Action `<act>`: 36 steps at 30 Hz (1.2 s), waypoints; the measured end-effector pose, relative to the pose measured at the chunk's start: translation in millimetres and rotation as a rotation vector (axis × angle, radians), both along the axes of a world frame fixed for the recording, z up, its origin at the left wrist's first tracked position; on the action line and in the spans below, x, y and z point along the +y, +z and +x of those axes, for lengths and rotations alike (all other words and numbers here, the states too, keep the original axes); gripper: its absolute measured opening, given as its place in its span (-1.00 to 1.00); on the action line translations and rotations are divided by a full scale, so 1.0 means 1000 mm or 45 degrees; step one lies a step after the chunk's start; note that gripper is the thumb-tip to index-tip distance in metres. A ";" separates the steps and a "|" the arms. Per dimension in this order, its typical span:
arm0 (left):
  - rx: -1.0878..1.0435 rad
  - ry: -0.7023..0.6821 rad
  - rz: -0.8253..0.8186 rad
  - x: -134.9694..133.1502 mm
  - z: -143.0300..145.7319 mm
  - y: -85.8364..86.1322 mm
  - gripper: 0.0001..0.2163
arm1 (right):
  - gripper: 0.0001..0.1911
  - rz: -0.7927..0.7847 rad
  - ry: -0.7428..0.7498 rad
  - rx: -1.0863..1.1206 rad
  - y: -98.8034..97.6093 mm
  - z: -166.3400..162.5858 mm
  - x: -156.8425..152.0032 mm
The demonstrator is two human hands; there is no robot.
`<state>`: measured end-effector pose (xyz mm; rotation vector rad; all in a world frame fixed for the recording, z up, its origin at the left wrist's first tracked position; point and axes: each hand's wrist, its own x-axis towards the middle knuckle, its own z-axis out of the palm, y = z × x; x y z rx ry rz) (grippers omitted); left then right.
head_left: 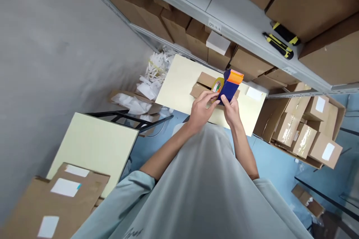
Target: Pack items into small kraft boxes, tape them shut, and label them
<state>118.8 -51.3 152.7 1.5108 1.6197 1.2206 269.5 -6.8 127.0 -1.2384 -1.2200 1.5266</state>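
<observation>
A tape dispenser (228, 89), dark blue with an orange end, is held over the table by my right hand (231, 111), thumb on its near side. A yellow roll of tape (217, 85) with a printed core sits at its left side. My left hand (202, 109) has its fingers and thumb closed in at the lower edge of the roll; the exact contact is partly hidden. Below the dispenser a cardboard box (199, 90) lies on the cream table (179, 82), partly covered by my hands.
Above the table runs a metal shelf (241, 41) with cartons and two yellow-black utility knives (279, 46). A large carton (259, 119) of taped boxes stands right. White paper scraps (159, 63) lie left. Flattened cardboard (81, 201) rests on another table (92, 145).
</observation>
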 end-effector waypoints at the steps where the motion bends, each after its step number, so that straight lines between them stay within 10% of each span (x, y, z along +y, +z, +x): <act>1: 0.013 -0.006 -0.022 -0.003 0.003 0.000 -0.76 | -0.23 0.001 -0.026 0.003 0.001 0.002 -0.006; 13: 0.117 -0.243 -0.002 -0.021 -0.013 0.037 -0.77 | -0.31 0.050 0.022 0.021 0.025 0.025 -0.036; 23: 0.057 -0.182 0.113 0.008 -0.057 0.099 -0.65 | -0.41 0.288 0.166 -0.358 0.047 0.034 -0.060; 36: 0.151 -0.508 0.404 0.018 -0.082 0.113 -0.89 | -0.72 0.711 0.294 -0.750 0.045 0.039 -0.073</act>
